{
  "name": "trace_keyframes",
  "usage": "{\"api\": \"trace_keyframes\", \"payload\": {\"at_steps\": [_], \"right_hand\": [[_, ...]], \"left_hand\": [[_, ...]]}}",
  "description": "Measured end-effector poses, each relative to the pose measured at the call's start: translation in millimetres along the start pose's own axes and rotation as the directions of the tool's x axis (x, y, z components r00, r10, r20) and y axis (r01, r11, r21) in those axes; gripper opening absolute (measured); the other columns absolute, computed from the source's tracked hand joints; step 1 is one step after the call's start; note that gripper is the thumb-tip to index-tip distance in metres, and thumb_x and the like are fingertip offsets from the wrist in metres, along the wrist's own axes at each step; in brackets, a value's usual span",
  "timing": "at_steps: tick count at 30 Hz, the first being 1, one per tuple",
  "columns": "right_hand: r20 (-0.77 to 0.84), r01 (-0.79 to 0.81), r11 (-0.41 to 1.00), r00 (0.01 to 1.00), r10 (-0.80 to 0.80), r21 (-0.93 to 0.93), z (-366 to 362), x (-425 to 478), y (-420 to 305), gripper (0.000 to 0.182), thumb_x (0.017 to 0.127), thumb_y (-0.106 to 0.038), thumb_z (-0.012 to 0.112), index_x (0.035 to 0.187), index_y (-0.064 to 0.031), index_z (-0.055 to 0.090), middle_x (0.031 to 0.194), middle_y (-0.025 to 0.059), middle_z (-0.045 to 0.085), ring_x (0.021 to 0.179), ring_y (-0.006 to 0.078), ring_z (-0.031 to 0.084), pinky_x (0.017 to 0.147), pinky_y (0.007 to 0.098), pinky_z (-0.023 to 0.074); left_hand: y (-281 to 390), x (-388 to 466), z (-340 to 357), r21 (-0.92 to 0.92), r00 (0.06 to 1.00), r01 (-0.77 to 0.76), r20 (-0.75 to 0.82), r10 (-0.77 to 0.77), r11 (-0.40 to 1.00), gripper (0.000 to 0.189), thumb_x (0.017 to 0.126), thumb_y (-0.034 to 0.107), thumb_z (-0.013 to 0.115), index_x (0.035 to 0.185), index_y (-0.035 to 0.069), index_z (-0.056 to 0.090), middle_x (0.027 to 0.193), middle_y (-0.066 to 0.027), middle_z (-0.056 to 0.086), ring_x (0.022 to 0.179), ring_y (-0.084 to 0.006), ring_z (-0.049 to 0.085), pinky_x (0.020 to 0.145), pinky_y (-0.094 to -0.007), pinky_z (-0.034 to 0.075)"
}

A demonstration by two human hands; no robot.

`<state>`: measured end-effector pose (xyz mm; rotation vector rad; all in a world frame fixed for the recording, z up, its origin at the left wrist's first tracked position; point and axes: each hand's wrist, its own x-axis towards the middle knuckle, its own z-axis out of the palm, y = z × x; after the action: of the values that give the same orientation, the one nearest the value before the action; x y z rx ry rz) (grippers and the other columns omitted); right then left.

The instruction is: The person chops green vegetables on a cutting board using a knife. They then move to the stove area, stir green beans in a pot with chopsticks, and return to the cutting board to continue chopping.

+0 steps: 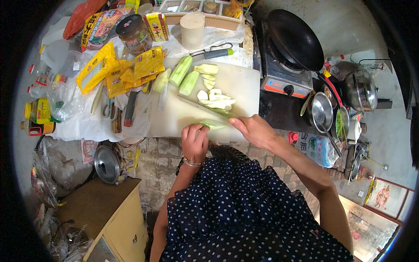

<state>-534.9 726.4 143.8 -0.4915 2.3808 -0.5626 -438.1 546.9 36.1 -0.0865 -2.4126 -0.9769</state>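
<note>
My right hand [250,129] grips a kitchen knife [204,108], its blade reaching left across a white cutting board [163,126]. Under the fingertips of my left hand [195,140] lies a pale green peeled vegetable piece [212,124], close to the board's near edge. Cut chunks [221,103] rest just beyond the blade. Farther back on the board are long peeled pieces [181,70] and a few shorter wedges [208,81]. A peeler [216,52] with a grey and green handle lies at the board's far edge.
Yellow seasoning packets [149,64], scissors [110,111] and a grey-handled tool [131,108] lie left of the board. A lidded jar [134,36] stands behind them. On the right, a black wok [294,39] sits on a gas stove [286,82], near a metal bowl [322,113].
</note>
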Motion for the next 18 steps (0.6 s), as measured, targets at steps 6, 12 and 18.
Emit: {"api": "trace_keyframes", "payload": {"at_steps": [6, 12, 18], "right_hand": [[0.073, -0.030, 0.998, 0.997, 0.033, -0.049, -16, -5, 1, 0.061, 0.094, -0.054, 0.034, 0.089, -0.0018, 0.067, 0.073, 0.0262, 0.062, 0.077, 0.0434, 0.061, 0.072, 0.0480, 0.0489], [0.090, -0.057, 0.997, 0.994, 0.062, -0.051, -27, -14, -7, 0.062, 0.094, -0.054, 0.034, 0.086, -0.0007, 0.065, 0.072, 0.0263, 0.061, 0.076, 0.0433, 0.061, 0.072, 0.0484, 0.0490], [0.009, 0.028, 0.993, 1.000, -0.027, -0.117, -5, -3, 10, 0.061, 0.094, -0.052, 0.036, 0.081, -0.0005, 0.065, 0.067, 0.0265, 0.060, 0.069, 0.0438, 0.061, 0.067, 0.0492, 0.0499]], "left_hand": [[5, 1, -10, 0.056, 0.996, 0.073, 0.046, -0.076, 0.996, 0.021, 0.073, 0.001, 0.061, 0.094, 0.004, 0.064, 0.096, -0.0146, 0.056, 0.090, -0.0320, 0.052, 0.081, -0.0408, 0.044], [-11, 23, -8, 0.005, 0.992, -0.054, 0.113, 0.053, 0.999, 0.018, 0.071, -0.001, 0.061, 0.089, 0.002, 0.063, 0.100, -0.0127, 0.056, 0.093, -0.0331, 0.053, 0.080, -0.0390, 0.047], [-19, 32, -3, -0.044, 0.987, -0.112, 0.108, 0.116, 0.993, 0.016, 0.071, -0.003, 0.062, 0.087, 0.001, 0.062, 0.097, -0.0137, 0.057, 0.093, -0.0337, 0.053, 0.082, -0.0400, 0.046]]}}
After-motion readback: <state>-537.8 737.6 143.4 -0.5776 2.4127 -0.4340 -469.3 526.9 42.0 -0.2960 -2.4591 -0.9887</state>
